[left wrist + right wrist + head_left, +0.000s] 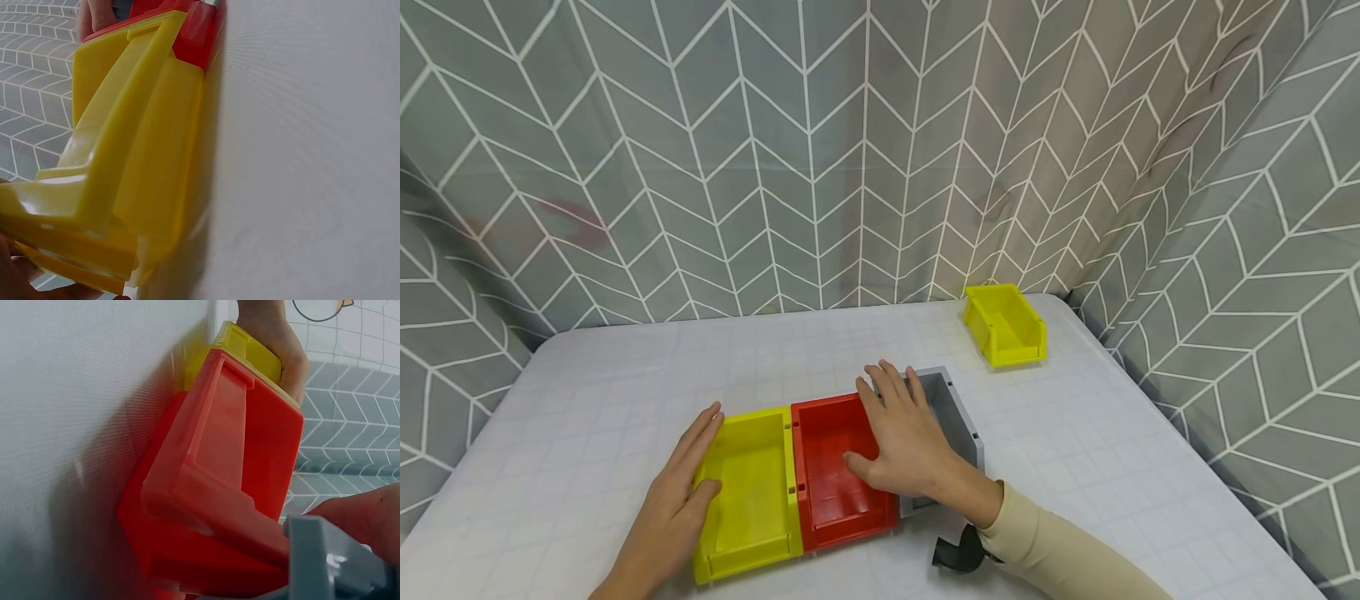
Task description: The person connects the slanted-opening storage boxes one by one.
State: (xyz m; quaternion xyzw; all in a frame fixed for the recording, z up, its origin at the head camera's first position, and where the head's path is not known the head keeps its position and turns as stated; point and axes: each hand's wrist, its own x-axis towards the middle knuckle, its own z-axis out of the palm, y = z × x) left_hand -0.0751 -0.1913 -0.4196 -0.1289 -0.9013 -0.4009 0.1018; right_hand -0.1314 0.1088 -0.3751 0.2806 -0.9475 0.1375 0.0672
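Bins, head view: 4 total (2 yel., 1 red, 1 gry.)
Row: 3, side by side on counter (602, 392); L to R, yel. bin (752, 483), red bin (835, 458), gry. bin (958, 417)
Far yel. bin (1009, 325): 1, apart from row, nr. back R corner
L hand (670, 500): at yel. bin's outer L wall; grip apart, fingers extended, thumb at rim
R hand (906, 450): over red/gry. join; grip apart, fingers spread; contact can't tell
Edges: back edge meets patterned curtain (835, 167); white surface spans L of row & betw. row and back edge
Bins, L wrist view: yel. bin large, red bin abutting; L hand partly seen, lower L
Bins, R wrist view: red bin ctr., yel. bin beyond; part of gry. bin lower R, R hand beside
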